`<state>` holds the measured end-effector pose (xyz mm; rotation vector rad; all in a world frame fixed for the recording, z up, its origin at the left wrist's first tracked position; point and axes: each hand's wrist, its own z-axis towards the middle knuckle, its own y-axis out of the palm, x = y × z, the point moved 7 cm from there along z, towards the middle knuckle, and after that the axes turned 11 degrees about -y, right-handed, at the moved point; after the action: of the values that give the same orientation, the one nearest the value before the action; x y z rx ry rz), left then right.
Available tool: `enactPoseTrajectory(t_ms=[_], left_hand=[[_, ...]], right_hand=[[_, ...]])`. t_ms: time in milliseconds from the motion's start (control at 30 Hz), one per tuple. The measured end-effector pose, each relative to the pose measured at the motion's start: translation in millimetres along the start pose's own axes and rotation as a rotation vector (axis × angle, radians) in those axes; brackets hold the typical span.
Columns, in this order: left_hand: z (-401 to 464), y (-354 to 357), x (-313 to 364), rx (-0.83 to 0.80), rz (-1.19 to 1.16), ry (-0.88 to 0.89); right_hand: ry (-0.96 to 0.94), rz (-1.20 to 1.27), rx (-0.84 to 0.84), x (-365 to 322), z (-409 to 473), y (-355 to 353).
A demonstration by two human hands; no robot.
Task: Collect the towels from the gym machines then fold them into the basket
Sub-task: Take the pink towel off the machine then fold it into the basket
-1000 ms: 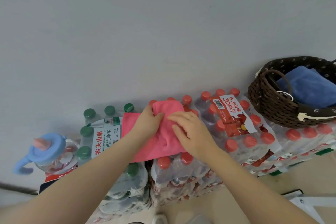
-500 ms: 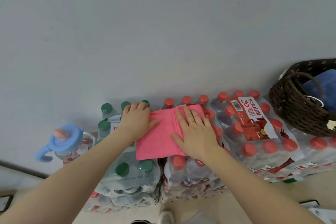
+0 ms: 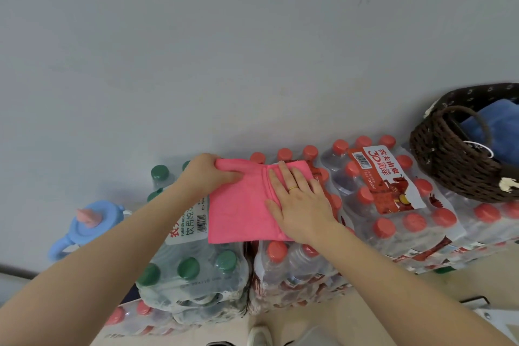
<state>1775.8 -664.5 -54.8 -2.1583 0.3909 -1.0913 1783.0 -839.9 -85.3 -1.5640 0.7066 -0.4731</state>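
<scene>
two hands work one pink towel [image 3: 238, 205], which lies folded into a rough rectangle on top of shrink-wrapped packs of bottled water. the cloth is a bright, even pink with a fine, soft-looking nap. a raised crease runs down it from the far edge, just left of the right hand's fingers, and the near edge is straight, hanging slightly over the gap between two packs. the towel spans the green-capped pack [image 3: 193, 270] on the left and the red-capped pack [image 3: 393, 205] on the right.

the left hand [image 3: 207, 174] holds the towel's far left corner, fingers curled over the edge with the thumb lying on top of the cloth. the right hand [image 3: 300, 205] lies flat on the towel's right half, fingers straight and close together, pressing it down; a gold ring shows on one finger.

off to the right, a dark woven basket [image 3: 449, 166] sits on the red-capped bottles, well apart from the pink towel, with a blue towel [image 3: 497, 132] inside. a blue sippy cup [image 3: 87, 225] stands at far left.
</scene>
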Motion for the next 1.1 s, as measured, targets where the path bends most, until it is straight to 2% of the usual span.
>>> enactPoseTrajectory(t_ms=[67,167,267,333,433,533,633,667,733,800,867,933,1000,1100], left_hand=[[-7.7,7.9,-2.0,-0.166,-0.258,-0.063],[-18.2,31.8,-15.7,-0.505,-0.363,-0.236],[-23.0,32.1,-20.5,-0.599,-0.457,-0.294],[-32.2,32.8,-19.7,-0.651,-0.416,-0.265],[-40.6,35.1,-11.3,-0.639,-0.514,-0.188],[-45.9,41.3,8.6,-0.555,-0.668,-0.096],[-55.2,59.5,30.2,-0.541,-0.608,-0.045],[-56.5,65.9,35.8,-0.536,-0.577,-0.034],[-57.9,76.1,47.3,-0.533,-0.575,-0.019],[-57.2,83.2,55.1,-0.520,-0.619,-0.023],[-57.2,91.5,57.9,-0.507,-0.633,-0.032],[-59.3,102.7,60.0,-0.525,-0.664,-0.061],[-60.2,112.1,63.1,-0.532,-0.736,-0.097],[-55.4,112.7,62.2,-0.439,-0.765,-0.094]], right_hand=[[0.015,0.007,0.006,1.0,-0.5,0.6],[0.022,0.012,-0.014,1.0,0.1,2.0],[0.024,0.017,-0.032,0.2,0.7,0.0],[0.029,0.009,-0.054,0.2,-0.3,-0.3],[0.078,0.033,-0.021,0.2,-3.2,-3.1],[0.121,-0.036,0.159,-6.1,-5.3,-16.1],[0.031,0.070,0.058,-4.5,-3.9,-15.3],[-0.010,0.167,0.003,-1.3,-4.8,-16.2],[-0.053,0.531,0.049,9.3,-7.5,-28.5],[0.055,1.062,0.116,26.4,-15.5,-32.7],[0.222,1.390,0.139,41.7,-24.8,-24.4],[0.339,1.350,0.114,50.0,-31.7,-18.3],[0.366,1.107,0.118,54.7,-33.1,-13.8],[0.379,0.867,0.178,54.6,-32.6,-14.0]])
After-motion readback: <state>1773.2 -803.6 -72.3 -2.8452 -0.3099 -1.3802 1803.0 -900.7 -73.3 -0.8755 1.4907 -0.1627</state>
